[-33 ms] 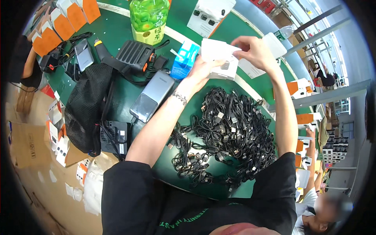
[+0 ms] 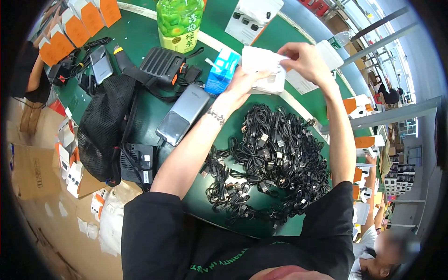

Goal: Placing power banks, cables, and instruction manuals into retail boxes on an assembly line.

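- Since earlier frame: white box (image 2: 273, 83) looks slightly retilted; hands nearly unmoved.
- Left hand (image 2: 241, 84) clamped on box; right hand (image 2: 303, 61) at its upper right edge, pinch uncertain.
- Box beyond cables (image 2: 280, 158), right of blue box (image 2: 221, 72); tilted, long axis unclear.
- Pouch (image 2: 179, 23), shirt (image 2: 224, 247) lettered.

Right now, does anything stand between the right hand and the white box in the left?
Nothing visible does. The right hand has its fingertips at the upper right edge of the white box, though contact is unclear. The left hand holds its left side; the cable pile lies nearer the body.
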### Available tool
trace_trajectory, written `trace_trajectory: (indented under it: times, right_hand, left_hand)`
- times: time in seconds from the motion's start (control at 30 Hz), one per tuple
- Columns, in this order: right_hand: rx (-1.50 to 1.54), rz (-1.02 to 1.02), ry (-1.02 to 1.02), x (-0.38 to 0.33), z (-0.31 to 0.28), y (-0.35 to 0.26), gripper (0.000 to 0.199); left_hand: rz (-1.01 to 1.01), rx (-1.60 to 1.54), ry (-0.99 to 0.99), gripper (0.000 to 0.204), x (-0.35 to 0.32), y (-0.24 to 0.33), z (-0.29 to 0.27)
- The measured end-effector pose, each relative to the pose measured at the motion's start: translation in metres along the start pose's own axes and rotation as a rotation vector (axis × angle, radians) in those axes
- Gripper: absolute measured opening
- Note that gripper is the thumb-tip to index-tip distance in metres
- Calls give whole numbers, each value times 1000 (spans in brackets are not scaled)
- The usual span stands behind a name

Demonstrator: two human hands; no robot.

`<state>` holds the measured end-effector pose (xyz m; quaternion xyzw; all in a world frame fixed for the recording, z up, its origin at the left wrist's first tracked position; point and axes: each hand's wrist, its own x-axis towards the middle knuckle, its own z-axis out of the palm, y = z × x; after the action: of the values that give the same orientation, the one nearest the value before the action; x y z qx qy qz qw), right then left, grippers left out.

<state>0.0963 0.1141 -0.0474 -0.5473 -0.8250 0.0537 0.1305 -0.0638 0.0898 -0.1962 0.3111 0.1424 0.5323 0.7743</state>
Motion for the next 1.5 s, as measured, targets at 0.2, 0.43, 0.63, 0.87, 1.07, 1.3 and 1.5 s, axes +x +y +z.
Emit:
trace_trajectory:
  times: [0.2, 0.43, 0.63, 0.87, 1.07, 1.3, 1.5]
  right_hand:
    - [-25, 32, 440, 31, -41, 6, 22]
    - [-462, -206, 731, 89, -29, -5, 13]
    - [-660, -131, 467, 112, 23, 3, 10]
    - [-787, -148, 256, 116, 31, 49, 15]
    - [-634, -251, 318, 48, 16, -49, 15]
    - [-415, -231, -376, -117, 1, 27, 26]
    - [-87, 211, -544, -159, 6, 73, 66]
  left_hand:
    - [-117, -133, 102, 41, 1, 7, 4]
    - [-112, -114, 86, 49, 2, 5, 1]
    - [-105, -137, 80, 52, 1, 9, -3]
    - [-87, -177, 56, 55, 13, -4, 8]
    - [-87, -121, 128, 53, -7, 15, -18]
    - [-110, -85, 46, 53, 4, 5, -1]
    - [-126, -85, 61, 54, 3, 4, -5]
